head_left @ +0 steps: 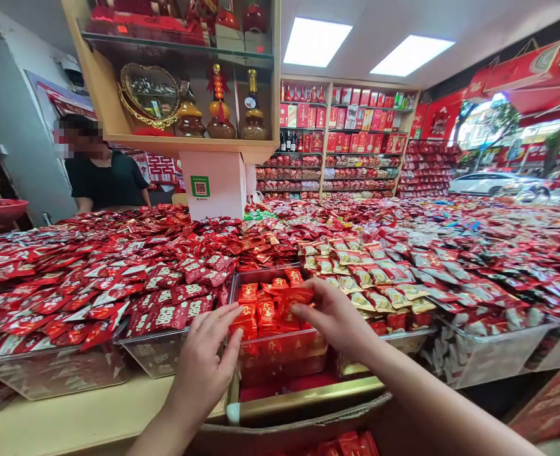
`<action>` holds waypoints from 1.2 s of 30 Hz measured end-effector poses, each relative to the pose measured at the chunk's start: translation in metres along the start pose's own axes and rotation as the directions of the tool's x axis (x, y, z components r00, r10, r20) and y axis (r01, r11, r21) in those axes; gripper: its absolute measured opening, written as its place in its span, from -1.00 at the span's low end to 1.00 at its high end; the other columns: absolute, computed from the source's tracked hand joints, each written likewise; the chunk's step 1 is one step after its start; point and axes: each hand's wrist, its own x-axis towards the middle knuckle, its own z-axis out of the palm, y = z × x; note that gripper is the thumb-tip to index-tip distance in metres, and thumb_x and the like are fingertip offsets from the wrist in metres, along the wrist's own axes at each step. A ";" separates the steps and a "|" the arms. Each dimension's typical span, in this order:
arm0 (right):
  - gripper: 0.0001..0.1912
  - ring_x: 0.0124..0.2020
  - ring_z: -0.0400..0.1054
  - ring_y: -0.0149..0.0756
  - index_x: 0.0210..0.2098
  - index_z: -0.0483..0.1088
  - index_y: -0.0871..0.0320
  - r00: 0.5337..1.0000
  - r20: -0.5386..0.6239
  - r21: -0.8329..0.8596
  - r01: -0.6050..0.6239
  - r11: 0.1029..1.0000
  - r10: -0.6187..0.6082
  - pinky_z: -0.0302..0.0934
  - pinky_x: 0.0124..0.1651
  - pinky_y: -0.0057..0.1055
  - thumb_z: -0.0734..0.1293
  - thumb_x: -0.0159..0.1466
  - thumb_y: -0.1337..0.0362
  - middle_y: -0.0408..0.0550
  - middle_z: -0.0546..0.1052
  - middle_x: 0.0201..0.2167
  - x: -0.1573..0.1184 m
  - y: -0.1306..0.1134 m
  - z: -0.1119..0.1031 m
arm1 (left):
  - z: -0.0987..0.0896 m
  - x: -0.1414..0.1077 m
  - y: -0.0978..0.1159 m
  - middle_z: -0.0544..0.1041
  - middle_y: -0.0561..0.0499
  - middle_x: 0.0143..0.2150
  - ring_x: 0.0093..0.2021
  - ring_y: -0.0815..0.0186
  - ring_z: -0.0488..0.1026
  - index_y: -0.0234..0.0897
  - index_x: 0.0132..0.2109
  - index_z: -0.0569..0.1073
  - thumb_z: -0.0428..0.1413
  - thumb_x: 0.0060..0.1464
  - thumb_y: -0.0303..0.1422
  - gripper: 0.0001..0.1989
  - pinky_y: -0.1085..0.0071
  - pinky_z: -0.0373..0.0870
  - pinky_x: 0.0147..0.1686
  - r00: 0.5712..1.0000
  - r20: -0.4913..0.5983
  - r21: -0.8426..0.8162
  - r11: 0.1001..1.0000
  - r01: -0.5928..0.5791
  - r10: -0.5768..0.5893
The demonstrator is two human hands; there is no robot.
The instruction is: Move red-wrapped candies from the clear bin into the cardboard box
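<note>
A clear plastic bin (pixel 280 348) holds small red packets (pixel 265 311) with gold characters, some standing in rows. My right hand (pixel 334 313) reaches over the bin's right side, thumb and fingers closed on a red packet (pixel 293 301) above the others. At the bin's left edge is my left hand (pixel 211 345), its fingers apart and fingertips beside the red packets; nothing shows in it. Below the bin, an open cardboard box (pixel 299 423) holds more red packets (pixel 351 443).
Bins of dark red packets (pixel 170 307) adjoin on the left, and cream packets (pixel 356 269) on the right. A display cabinet (pixel 185 144) with bottles overhangs the heaped packets. One person (pixel 104 171) stands behind them at the left.
</note>
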 end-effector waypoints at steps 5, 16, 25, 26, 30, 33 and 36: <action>-0.84 -0.48 0.20 -0.43 -0.36 0.24 0.17 0.997 0.069 -0.163 0.044 0.986 -0.033 0.10 -0.42 -0.49 0.27 0.06 0.29 -0.18 0.36 -0.50 0.034 0.006 0.016 | 0.005 0.020 -0.014 0.48 -0.10 -0.23 -0.19 0.19 0.31 -0.33 -0.06 0.37 -0.06 0.07 -0.38 -0.70 0.25 0.29 -0.18 0.988 0.147 0.072 0.997 0.036 -0.046; -0.91 -0.56 0.07 -0.49 -0.42 0.29 0.22 0.952 0.304 -0.428 0.096 0.899 0.044 -0.05 -0.53 -0.56 0.25 0.08 0.32 -0.22 0.25 -0.61 0.040 0.009 0.025 | 0.011 0.030 -0.011 0.54 -0.05 -0.32 -0.26 0.21 0.39 -0.28 -0.21 0.47 -0.03 0.02 -0.42 -0.77 0.29 0.32 -0.24 0.969 0.222 0.027 0.994 0.105 -0.108; -0.83 -0.60 0.08 -0.52 -0.51 0.40 0.24 0.897 0.373 -0.541 0.001 0.841 0.239 -0.06 -0.57 -0.58 0.26 0.04 0.24 -0.22 0.25 -0.68 0.043 0.005 0.021 | 0.015 0.034 -0.009 0.53 -0.02 -0.21 -0.18 0.28 0.42 -0.28 -0.18 0.44 -0.05 0.01 -0.40 -0.75 0.37 0.32 -0.16 0.943 0.306 -0.065 0.986 0.155 -0.129; -0.83 -0.61 0.07 -0.52 -0.51 0.40 0.23 0.887 0.383 -0.553 -0.005 0.833 0.259 -0.07 -0.58 -0.58 0.27 0.03 0.24 -0.22 0.24 -0.69 0.044 0.003 0.020 | 0.015 0.035 -0.009 0.53 -0.03 -0.20 -0.18 0.28 0.42 -0.28 -0.18 0.44 -0.05 0.01 -0.39 -0.75 0.37 0.32 -0.15 0.941 0.316 -0.069 0.986 0.153 -0.124; -0.82 -0.62 0.06 -0.51 -0.52 0.41 0.23 0.872 0.384 -0.610 -0.006 0.792 0.302 -0.08 -0.59 -0.57 0.26 0.02 0.24 -0.21 0.23 -0.69 0.046 -0.003 0.020 | 0.013 0.038 -0.007 0.52 -0.05 -0.19 -0.18 0.23 0.40 -0.27 -0.16 0.44 0.01 -0.03 -0.31 -0.73 0.34 0.31 -0.18 0.932 0.351 -0.072 0.990 0.121 -0.088; -0.80 -0.60 0.08 -0.50 -0.50 0.42 0.22 0.872 0.381 -0.648 0.014 0.761 0.308 -0.07 -0.58 -0.56 0.24 0.02 0.22 -0.19 0.28 -0.67 0.045 -0.004 0.021 | 0.011 0.042 -0.003 0.54 0.00 -0.29 -0.24 0.23 0.40 -0.21 -0.26 0.48 0.00 -0.02 -0.31 -0.79 0.35 0.29 -0.24 0.924 0.379 -0.070 0.994 0.083 -0.050; -0.76 -0.57 0.13 -0.47 -0.47 0.42 0.23 0.866 0.393 -0.677 0.044 0.735 0.310 -0.04 -0.57 -0.55 0.22 0.04 0.20 -0.15 0.35 -0.61 0.045 -0.004 0.020 | 0.013 0.047 0.000 0.55 0.03 -0.37 -0.31 0.26 0.40 -0.20 -0.37 0.49 -0.02 -0.01 -0.35 -0.82 0.39 0.28 -0.29 0.917 0.398 -0.063 0.996 0.066 -0.035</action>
